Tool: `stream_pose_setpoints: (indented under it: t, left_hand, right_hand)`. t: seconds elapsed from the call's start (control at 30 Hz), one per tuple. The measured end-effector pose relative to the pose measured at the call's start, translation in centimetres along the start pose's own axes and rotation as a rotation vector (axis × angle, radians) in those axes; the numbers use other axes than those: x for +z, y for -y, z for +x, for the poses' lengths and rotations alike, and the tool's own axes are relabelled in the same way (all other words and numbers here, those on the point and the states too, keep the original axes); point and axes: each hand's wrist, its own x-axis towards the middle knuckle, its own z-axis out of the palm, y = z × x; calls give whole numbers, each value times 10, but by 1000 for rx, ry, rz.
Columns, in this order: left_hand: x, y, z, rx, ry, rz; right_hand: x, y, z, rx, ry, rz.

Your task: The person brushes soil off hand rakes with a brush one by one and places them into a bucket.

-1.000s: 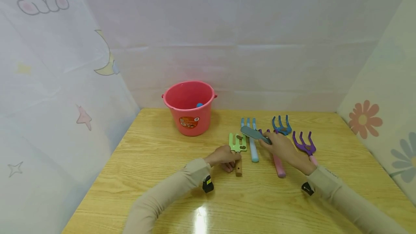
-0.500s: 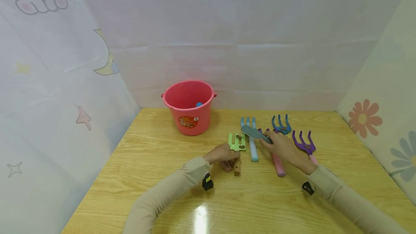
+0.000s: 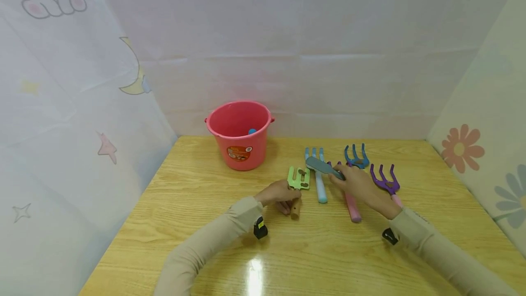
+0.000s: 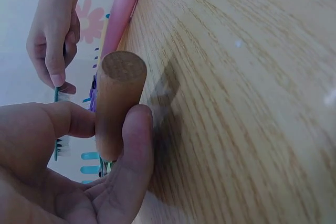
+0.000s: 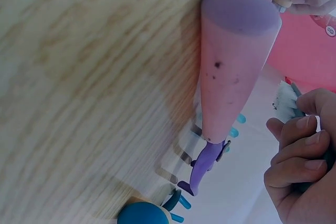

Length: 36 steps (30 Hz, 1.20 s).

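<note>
My left hand [image 3: 279, 194] pinches the wooden handle [image 4: 119, 98] of a green hand fork [image 3: 299, 179], thumb on one side and fingers on the other. Brown patches mark the fork's flat green head. My right hand [image 3: 357, 185] grips a brush [image 3: 319, 166] with a dark grey-green back. Its white bristles [image 5: 286, 100] face down, and in the head view it overlaps a light blue hand fork [image 3: 321, 188]. Under the right hand lies a pink-handled rake [image 3: 352, 207] with purple tines, partly hidden by that hand.
A pink bucket [image 3: 246, 152] with something blue inside stands at the back of the wooden table [image 3: 197, 186]. Right of my right hand lie a dark blue rake [image 3: 358, 162] and a purple rake [image 3: 388, 185], both with brown patches. Printed cloth hangs behind and at both sides.
My left hand has shifted slightly left with the green fork, whose handle end now swings further left. The right hand and brush have hardly moved.
</note>
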Motion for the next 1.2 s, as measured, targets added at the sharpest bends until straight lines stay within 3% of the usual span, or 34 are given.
stream_pose_setpoints:
  t: [0.53, 1.2]
  left_hand:
    - [-4, 6, 1, 50, 48, -39]
    - [-3, 11, 3, 88, -36, 69]
  right_hand:
    - [0, -1, 1, 23, 14, -10]
    - [4, -4, 0, -8, -5, 9]
